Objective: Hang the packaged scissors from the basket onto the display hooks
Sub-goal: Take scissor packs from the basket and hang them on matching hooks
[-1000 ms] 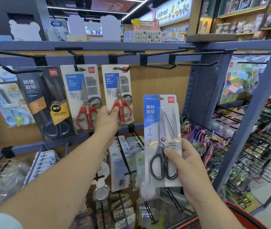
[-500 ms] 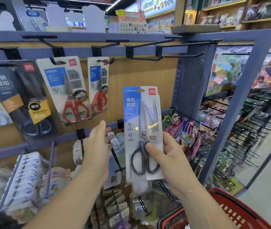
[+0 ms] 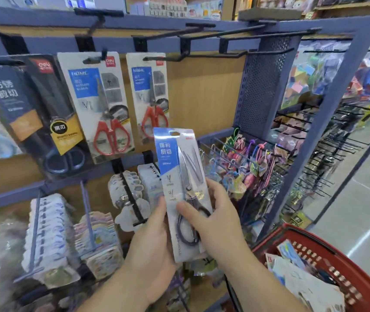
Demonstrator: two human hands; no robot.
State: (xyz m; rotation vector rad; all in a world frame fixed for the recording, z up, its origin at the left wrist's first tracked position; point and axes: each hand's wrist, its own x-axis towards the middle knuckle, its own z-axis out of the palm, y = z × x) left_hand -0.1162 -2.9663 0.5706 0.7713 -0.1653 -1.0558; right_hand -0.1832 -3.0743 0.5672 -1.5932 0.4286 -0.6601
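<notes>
You hold the packaged scissors (image 3: 170, 154) upright in front of the rack, its top leaning slightly toward 11 o'clock, clear of every hook. Your left hand (image 3: 154, 239) grips its left edge, thumb on the front. Your right hand (image 3: 218, 224) clasps the right edge, thumb laid across the black handles. Bare display hooks (image 3: 215, 55) jut out at 12 o'clock. Two red-handled packs (image 3: 98, 104) hang at 10 o'clock, with a black pack (image 3: 33, 109) further left. The red basket (image 3: 337, 271) sits at 5 o'clock.
</notes>
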